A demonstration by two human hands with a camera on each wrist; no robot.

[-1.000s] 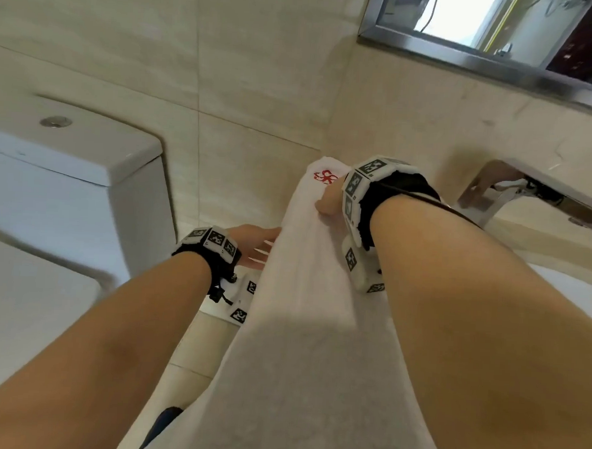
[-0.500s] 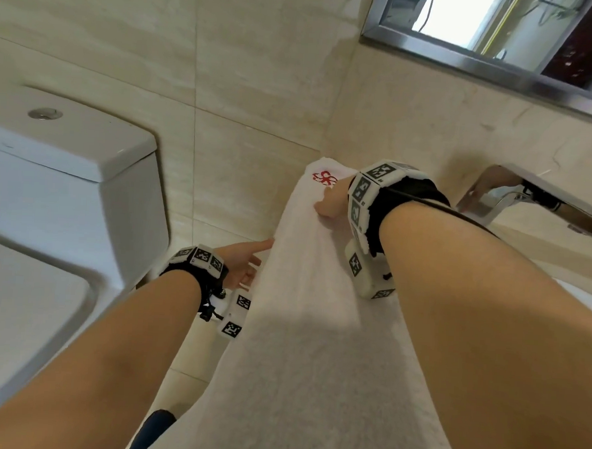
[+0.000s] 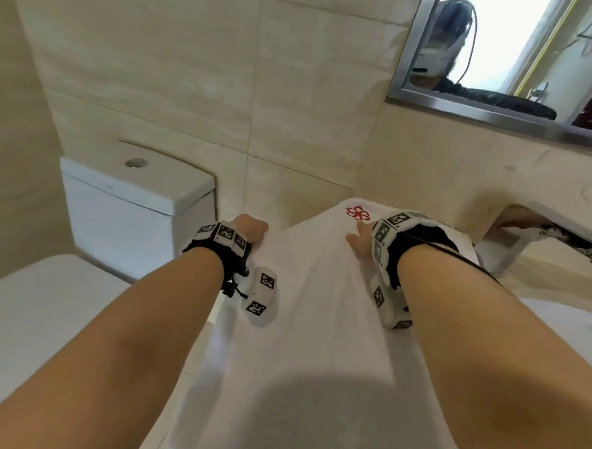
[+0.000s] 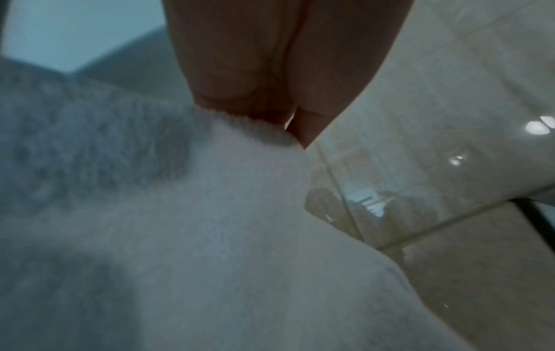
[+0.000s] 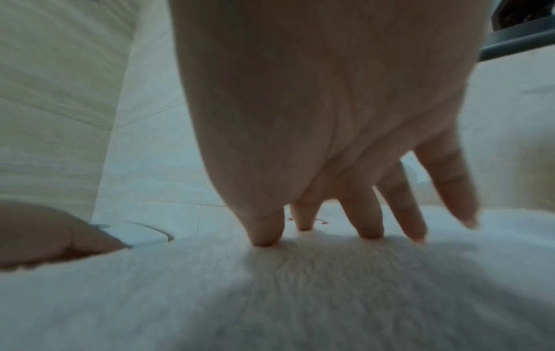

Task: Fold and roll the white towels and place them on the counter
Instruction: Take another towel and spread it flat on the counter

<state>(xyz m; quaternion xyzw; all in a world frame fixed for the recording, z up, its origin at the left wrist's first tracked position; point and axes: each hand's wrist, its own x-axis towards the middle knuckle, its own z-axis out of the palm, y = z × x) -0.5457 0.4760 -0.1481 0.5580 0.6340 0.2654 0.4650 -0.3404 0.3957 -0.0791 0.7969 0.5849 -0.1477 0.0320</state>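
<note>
A: White towel [image 3: 320,328], one item. We log it spread lengthwise over the worktop [image 3: 559,272], running from the near edge to the far edge by the tiled wall [image 3: 192,81]. A red emblem [image 3: 358,213] sits at its far end.

B: Hands, two. We find the left hand [image 3: 251,229] at the towel's left edge, towards the far end; in the left wrist view its fingers [image 4: 240,95] close on the fabric edge and pinch it.

A: Agreed. The right hand [image 3: 359,239] lies on top of the towel just short of the emblem. In the right wrist view its fingers [image 5: 363,218] are spread and fairly straight, tips pressing into the pile, holding nothing.

B: We note marker bands on both wrists.

A: Surroundings, entered as seen: a white toilet cistern [image 3: 134,209] against the wall past the worktop's left edge, with its lid [image 3: 43,314] nearer us. A chrome tap [image 3: 544,234] stands beyond the towel's right side, near the far edge. A steel-framed mirror [image 3: 509,57] hangs above it.

B: Whether the towel's left side overhangs the worktop's edge we cannot tell; the fabric hides it.
</note>
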